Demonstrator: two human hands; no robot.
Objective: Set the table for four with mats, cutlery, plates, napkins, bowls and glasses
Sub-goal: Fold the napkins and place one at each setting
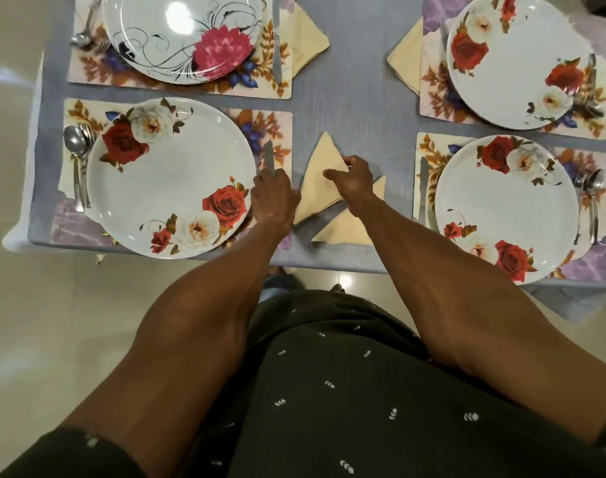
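Note:
Four floral mats lie on the grey table [349,81], each bearing a white flowered plate. My left hand [274,194] is shut on a table knife [269,157] at the right edge of the near left mat [270,129], beside its plate [170,177]. My right hand [353,181] pinches a cream triangular napkin [320,177] in the middle of the table. A second folded napkin [346,229] lies just below it, partly under my right wrist. A spoon and fork [76,157] rest left of the near left plate.
The near right plate [508,205] has a knife [423,188] on its left and a spoon and fork [592,198] on its right. Both far settings have napkins [308,39] [406,56] and cutlery. The table's front edge runs just below my hands.

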